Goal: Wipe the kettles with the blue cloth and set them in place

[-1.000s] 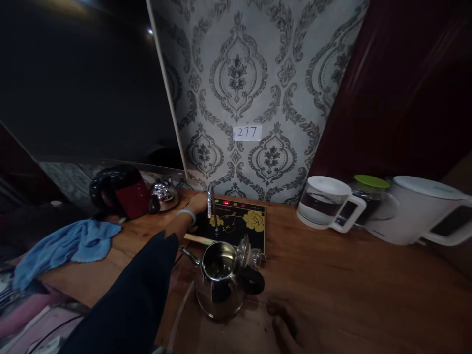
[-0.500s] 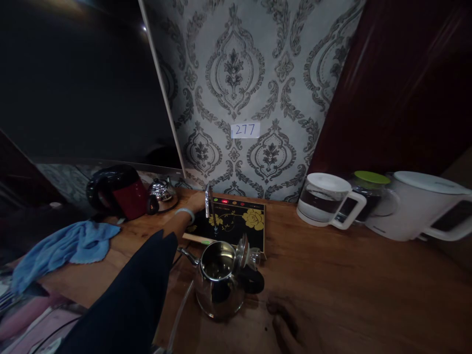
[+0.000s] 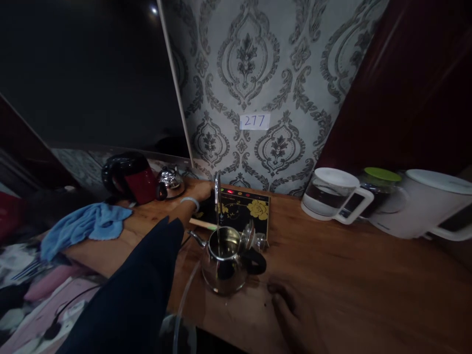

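My left hand reaches forward beside the curved metal spout of a tap at the back of the black induction cooker. Its fingers are dark and partly hidden, so I cannot make out their grip. A shiny metal kettle stands in front of the cooker, its hinged lid tipped up on the handle side. From the spout, a thin stream of water runs into the kettle's opening. My right hand rests on the wooden counter, right of the black handle, fingers loosely bent and thumb apart, holding nothing.
At left are a blue cloth, a red and black kettle and a small metal teapot. A white-lidded glass jug, a green-lidded jar and a white pitcher stand right. A clear hose hangs over the front edge.
The camera view has tilted down and shifted slightly left. A water stream now shows falling into the kettle. Both hands keep about the same places.
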Motion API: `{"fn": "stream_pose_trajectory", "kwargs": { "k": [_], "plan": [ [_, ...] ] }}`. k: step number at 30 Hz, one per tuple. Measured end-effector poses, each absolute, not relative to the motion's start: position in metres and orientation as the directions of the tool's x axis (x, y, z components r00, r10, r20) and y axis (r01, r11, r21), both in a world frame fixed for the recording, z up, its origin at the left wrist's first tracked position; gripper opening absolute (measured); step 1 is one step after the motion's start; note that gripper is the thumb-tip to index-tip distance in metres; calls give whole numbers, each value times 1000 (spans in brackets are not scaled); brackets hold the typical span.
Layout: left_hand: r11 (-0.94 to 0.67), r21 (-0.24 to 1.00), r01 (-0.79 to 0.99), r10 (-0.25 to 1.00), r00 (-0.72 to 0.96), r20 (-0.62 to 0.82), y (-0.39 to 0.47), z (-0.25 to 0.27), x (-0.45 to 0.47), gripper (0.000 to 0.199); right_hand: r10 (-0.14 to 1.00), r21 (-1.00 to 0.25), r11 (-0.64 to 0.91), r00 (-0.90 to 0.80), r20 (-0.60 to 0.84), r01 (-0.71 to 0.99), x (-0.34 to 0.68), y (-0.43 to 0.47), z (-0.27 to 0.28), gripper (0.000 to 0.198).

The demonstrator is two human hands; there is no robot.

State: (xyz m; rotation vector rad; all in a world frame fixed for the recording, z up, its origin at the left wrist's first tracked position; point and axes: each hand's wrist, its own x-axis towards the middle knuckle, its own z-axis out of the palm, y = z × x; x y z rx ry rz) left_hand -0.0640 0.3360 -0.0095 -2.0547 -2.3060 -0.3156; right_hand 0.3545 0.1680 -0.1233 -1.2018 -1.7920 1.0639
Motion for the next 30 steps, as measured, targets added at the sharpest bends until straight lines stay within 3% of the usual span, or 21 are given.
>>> {"fn": "stream_pose_trajectory", "kwargs": {
  "k": [8, 10, 13, 15, 17, 20, 22, 27, 30],
  "plan": [
    [133, 218, 967, 928, -199, 317, 270, 5, -60, 51, 945, -937, 198, -311, 104, 287, 351, 168, -117, 29],
    [86, 439, 895, 895, -263, 361, 241, -1, -54, 46, 943, -952, 193, -314, 113, 238, 349, 169, -121, 29],
    [-87, 859, 505, 847, -416, 330, 191, -19, -35, 51, 947, -970, 179, -297, 124, 167, 345, 172, -130, 33],
    [-156, 960, 234, 844, -472, 252, 158, -34, -16, 63, 953, -979, 166, -273, 129, 116, 341, 175, -134, 39],
    [-168, 985, 21, 855, -494, 157, 132, -46, 6, 70, 954, -987, 152, -268, 132, 57, 335, 177, -135, 48],
    [-214, 965, -149, 862, -494, 114, 112, -52, 38, 67, 935, -983, 179, -303, 186, -49, 322, 178, -132, 58],
    [-255, 944, -211, 861, -494, 122, 107, -49, 55, 61, 926, -977, 183, -314, 209, -108, 313, 178, -131, 61],
    [-246, 911, -332, 876, -478, 62, 104, -35, 77, 47, 954, -983, 35, -286, 86, -178, 294, 178, -137, 69],
    [-232, 905, -358, 888, -457, 47, 98, -31, 81, 47, 953, -974, 67, -275, 126, -214, 292, 179, -142, 70]
  ]
}}
